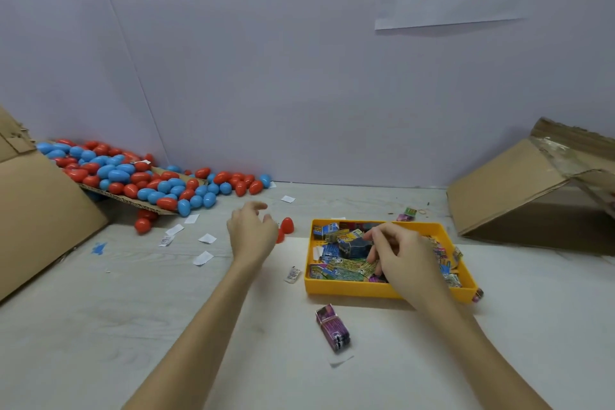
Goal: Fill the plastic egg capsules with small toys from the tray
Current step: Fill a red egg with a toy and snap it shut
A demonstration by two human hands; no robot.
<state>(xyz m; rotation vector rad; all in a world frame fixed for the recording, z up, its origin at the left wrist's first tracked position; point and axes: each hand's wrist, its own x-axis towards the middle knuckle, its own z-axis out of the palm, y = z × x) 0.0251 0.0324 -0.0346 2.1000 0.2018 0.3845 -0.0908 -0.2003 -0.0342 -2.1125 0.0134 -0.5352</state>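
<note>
Over the yellow tray (349,288), right hand (404,258) fingers curl among toy packets (346,268); left hand (251,231) fingers apart.

Single head-worn wide-angle view, looking forward and down over desk (100,326). Both forearms enter from bottom edge; hands sit mid-frame, close to lens. White wall (266,76) fills upper half beyond hands. No second view.

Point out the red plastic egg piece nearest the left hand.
The upright red egg half standing beside the left hand, just left of the yellow tray; the other eggs are piled far left.
</note>
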